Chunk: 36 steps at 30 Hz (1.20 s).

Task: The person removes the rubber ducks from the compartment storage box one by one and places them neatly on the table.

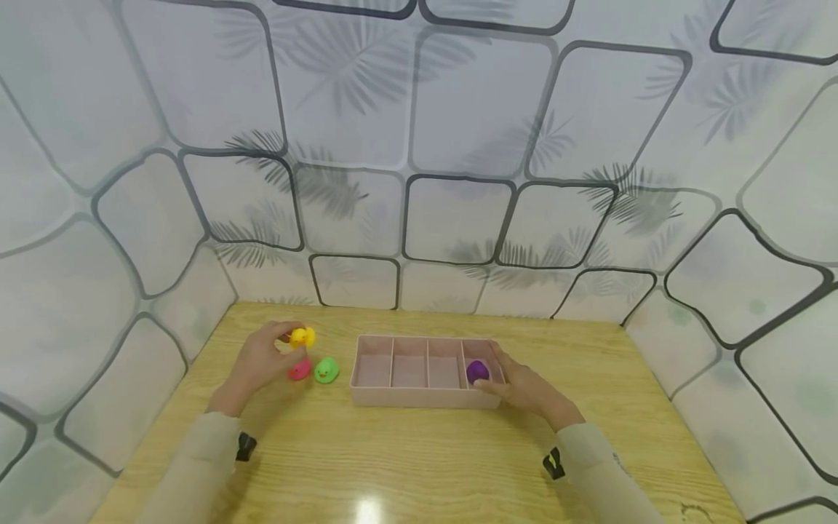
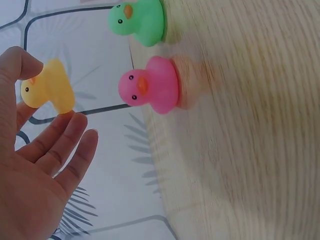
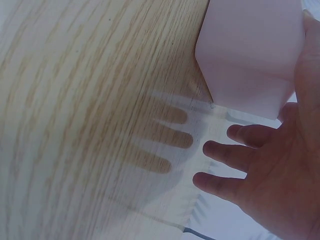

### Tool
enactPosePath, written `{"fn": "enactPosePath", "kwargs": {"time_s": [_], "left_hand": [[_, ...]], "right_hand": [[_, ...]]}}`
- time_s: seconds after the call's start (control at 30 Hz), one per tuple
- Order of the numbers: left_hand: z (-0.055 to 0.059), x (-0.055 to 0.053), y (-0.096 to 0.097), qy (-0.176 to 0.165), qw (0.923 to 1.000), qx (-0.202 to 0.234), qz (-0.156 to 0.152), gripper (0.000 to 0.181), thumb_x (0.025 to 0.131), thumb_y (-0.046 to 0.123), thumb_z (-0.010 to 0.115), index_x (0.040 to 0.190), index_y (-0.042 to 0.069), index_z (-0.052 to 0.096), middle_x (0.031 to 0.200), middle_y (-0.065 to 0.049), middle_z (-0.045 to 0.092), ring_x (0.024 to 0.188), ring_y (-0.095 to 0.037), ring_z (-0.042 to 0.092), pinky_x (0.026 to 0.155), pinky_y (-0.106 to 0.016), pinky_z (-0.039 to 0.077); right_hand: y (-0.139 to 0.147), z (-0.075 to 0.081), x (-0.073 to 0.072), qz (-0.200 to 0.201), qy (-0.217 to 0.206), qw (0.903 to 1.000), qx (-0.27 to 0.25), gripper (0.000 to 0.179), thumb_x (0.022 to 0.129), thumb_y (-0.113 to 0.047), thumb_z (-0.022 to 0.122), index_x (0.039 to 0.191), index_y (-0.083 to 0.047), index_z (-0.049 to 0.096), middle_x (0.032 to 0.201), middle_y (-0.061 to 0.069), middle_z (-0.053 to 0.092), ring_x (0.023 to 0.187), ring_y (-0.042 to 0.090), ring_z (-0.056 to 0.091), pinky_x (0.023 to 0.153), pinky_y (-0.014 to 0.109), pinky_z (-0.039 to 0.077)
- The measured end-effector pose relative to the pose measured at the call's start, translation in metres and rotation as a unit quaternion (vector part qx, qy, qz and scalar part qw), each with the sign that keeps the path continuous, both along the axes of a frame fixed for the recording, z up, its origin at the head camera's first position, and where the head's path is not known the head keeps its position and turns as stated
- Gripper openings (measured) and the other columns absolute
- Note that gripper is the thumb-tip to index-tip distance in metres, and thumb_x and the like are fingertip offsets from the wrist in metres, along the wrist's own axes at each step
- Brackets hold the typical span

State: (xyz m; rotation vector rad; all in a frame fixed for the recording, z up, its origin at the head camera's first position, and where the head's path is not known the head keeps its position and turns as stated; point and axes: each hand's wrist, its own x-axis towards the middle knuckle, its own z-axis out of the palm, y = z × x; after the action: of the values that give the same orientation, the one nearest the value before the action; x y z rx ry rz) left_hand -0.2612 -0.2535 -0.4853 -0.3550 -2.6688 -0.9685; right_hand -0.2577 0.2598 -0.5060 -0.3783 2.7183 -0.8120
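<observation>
Two hands: left (image 1: 263, 356) pinches yellow duck (image 2: 59, 85), spread right (image 1: 529, 387) grips tray (image 1: 419, 398).

The yellow duck (image 2: 57, 85) has an orange beak and a black eye; the pink duck (image 2: 160, 85) has an orange beak and black eyes, and so does the bright green duck (image 2: 145, 22). A plain pale pink box (image 1: 425, 397) holds a deep purple toy (image 1: 477, 372). The surface (image 1: 425, 458) is yellowish tan with streaky wood grain, marked by one white glare spot. Behind it, the whitish-grey wall (image 1: 458, 102) carries rounded blocks outlined in dark and light grey, overlaid with grey palm-leaf prints. Both sleeves (image 1: 203, 455) are pale cream, with black bands (image 1: 245, 446) beside them.
</observation>
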Motion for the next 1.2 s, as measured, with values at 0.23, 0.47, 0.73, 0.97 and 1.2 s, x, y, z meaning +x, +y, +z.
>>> {"fn": "enactPosePath", "kwargs": {"time_s": [0.23, 0.47, 0.73, 0.97, 1.2], "left_hand": [[0.000, 0.004, -0.012, -0.032, 0.9995, -0.005, 0.006, 0.048, 0.091, 0.018, 0.075, 0.135, 0.001, 0.067, 0.129, -0.023, 0.070, 0.109, -0.041, 0.066, 0.077, -0.041, 0.056], [-0.004, 0.007, -0.023, -0.032, 0.9992, -0.017, 0.017, 0.049, 0.091, 0.019, 0.077, 0.135, -0.001, 0.067, 0.126, -0.026, 0.071, 0.106, -0.041, 0.067, 0.083, -0.049, 0.056], [-0.008, 0.012, -0.031, -0.042, 0.9985, -0.027, 0.020, 0.048, 0.091, 0.017, 0.076, 0.134, -0.003, 0.067, 0.130, -0.028, 0.068, 0.105, -0.042, 0.068, 0.085, -0.053, 0.057], [-0.010, 0.015, -0.037, -0.038, 0.9986, -0.035, 0.013, 0.045, 0.091, 0.016, 0.078, 0.132, -0.002, 0.069, 0.128, -0.029, 0.068, 0.102, -0.043, 0.069, 0.084, -0.055, 0.058], [-0.014, 0.017, -0.042, -0.053, 0.9976, -0.043, 0.014, 0.043, 0.092, 0.016, 0.078, 0.130, -0.002, 0.070, 0.122, -0.030, 0.067, 0.100, -0.043, 0.069, 0.082, -0.056, 0.060]], "right_hand": [[-0.001, 0.001, 0.001, 0.001, 0.003, 1.0000, -0.004, 0.108, 0.095, -0.072, 0.059, 0.171, -0.018, 0.004, 0.174, 0.020, 0.021, 0.153, 0.050, 0.034, 0.125, 0.066, 0.027], [0.000, 0.001, 0.001, 0.001, 0.005, 1.0000, -0.004, 0.108, 0.096, -0.072, 0.059, 0.171, -0.018, 0.004, 0.174, 0.021, 0.021, 0.153, 0.051, 0.035, 0.125, 0.067, 0.027], [0.000, 0.001, 0.002, 0.002, 0.007, 1.0000, -0.001, 0.108, 0.096, -0.071, 0.059, 0.171, -0.017, 0.004, 0.173, 0.022, 0.021, 0.152, 0.051, 0.036, 0.124, 0.067, 0.029], [0.000, 0.001, 0.002, 0.003, 0.009, 1.0000, -0.002, 0.108, 0.096, -0.072, 0.059, 0.171, -0.017, 0.004, 0.174, 0.021, 0.020, 0.152, 0.051, 0.036, 0.125, 0.066, 0.028], [0.000, 0.001, 0.002, 0.005, 0.008, 1.0000, 0.000, 0.107, 0.097, -0.071, 0.057, 0.171, -0.016, 0.003, 0.174, 0.022, 0.019, 0.152, 0.052, 0.036, 0.124, 0.067, 0.029]]}}
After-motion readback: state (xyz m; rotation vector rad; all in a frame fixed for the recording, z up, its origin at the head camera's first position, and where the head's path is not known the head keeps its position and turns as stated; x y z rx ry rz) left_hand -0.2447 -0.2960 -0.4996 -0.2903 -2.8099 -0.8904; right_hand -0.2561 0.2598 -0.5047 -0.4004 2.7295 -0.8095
